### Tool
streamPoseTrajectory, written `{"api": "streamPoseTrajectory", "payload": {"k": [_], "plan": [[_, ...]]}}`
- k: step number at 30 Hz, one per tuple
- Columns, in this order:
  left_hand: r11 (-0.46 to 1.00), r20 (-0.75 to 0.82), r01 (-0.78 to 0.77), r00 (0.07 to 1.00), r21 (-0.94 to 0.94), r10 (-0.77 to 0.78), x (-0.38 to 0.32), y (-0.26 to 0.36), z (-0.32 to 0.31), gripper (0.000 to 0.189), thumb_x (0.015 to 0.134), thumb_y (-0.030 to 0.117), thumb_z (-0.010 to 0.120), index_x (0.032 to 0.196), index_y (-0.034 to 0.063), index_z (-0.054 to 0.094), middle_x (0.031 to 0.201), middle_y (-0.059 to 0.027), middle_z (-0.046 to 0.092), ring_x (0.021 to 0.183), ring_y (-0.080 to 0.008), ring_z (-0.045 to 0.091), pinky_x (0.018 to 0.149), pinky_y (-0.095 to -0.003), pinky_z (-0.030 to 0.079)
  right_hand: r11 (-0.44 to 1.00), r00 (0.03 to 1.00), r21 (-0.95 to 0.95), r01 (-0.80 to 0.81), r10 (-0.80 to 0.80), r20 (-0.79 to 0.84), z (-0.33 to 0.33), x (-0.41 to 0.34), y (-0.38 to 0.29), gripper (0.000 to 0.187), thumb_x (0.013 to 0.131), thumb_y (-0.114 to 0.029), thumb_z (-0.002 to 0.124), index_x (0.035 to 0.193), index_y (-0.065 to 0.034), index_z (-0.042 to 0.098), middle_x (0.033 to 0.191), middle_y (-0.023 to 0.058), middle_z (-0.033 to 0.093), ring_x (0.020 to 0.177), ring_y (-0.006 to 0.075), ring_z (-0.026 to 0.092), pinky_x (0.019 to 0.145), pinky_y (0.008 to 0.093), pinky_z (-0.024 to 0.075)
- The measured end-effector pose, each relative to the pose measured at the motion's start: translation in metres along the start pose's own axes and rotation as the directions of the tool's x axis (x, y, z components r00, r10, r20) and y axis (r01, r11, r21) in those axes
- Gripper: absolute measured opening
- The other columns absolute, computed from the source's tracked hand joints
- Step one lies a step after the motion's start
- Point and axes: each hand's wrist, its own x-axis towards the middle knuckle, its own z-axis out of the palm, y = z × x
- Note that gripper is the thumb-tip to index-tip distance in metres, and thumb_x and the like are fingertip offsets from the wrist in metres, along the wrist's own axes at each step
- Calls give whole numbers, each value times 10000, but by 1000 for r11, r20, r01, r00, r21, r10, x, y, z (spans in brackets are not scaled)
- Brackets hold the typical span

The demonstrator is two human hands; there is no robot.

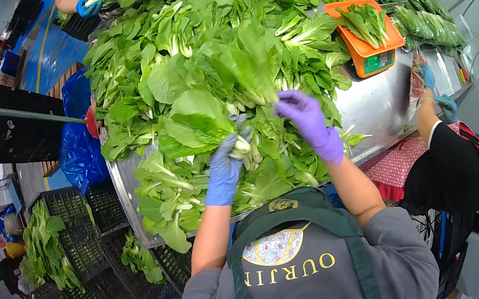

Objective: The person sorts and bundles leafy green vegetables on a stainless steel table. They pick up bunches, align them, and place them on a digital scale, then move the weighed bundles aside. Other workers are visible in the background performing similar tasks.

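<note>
My left hand, in a blue glove, is closed around the pale stem end of a leafy green vegetable, whose broad leaves point to the left. My right hand, in a purple glove, pinches the base of another leafy green, its leaves blurred and pointing away from me. Both hands are over a large heap of the same greens on a metal table. More loose leaves with white stems lie under and around my wrists.
An orange digital scale holding greens stands at the right, near bagged greens. A co-worker in an apron handles a plastic bag at the right edge. Other gloved and bare hands show across the table. Black crates and a blue plastic bag are at the left.
</note>
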Motion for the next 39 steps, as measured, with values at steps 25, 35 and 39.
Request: {"api": "streamPoseTrajectory", "payload": {"k": [25, 35, 39], "plan": [[996, -170, -76, 983, -35, 69, -6, 12, -23, 346, 825, 68, 589, 1149, -12, 495, 1158, -155, 549, 1072, -316, 538, 920, -469, 455, 998, 994, 66, -12, 19, -109, -43, 39, 11, 430, 816, -99, 630, 1160, 103, 467, 991, 119, 603, 794, 136, 598, 704, 247, 497], [988, 20, 1, 1000, 155, -4, 20, -3, 42, 410, 833, 87, 582, 1206, -32, 460, 1179, -168, 538, 1085, -314, 534, 949, -450, 434, 980, 960, 14, 197, -190, -204, -57, 16, -16, 394, 781, -30, 664, 1122, 66, 491, 984, 72, 580, 844, 114, 560, 776, 231, 458], [981, 12, 38, 999, 192, -41, 44, -26, 70, 343, 827, 95, 593, 1133, -41, 519, 1202, -176, 523, 1103, -327, 521, 965, -458, 421, 928, 910, -260, 268, -332, -247, -65, 9, -25, 370, 775, -31, 670, 1106, 40, 521, 969, 58, 583, 823, 97, 543, 762, 220, 445]]}}
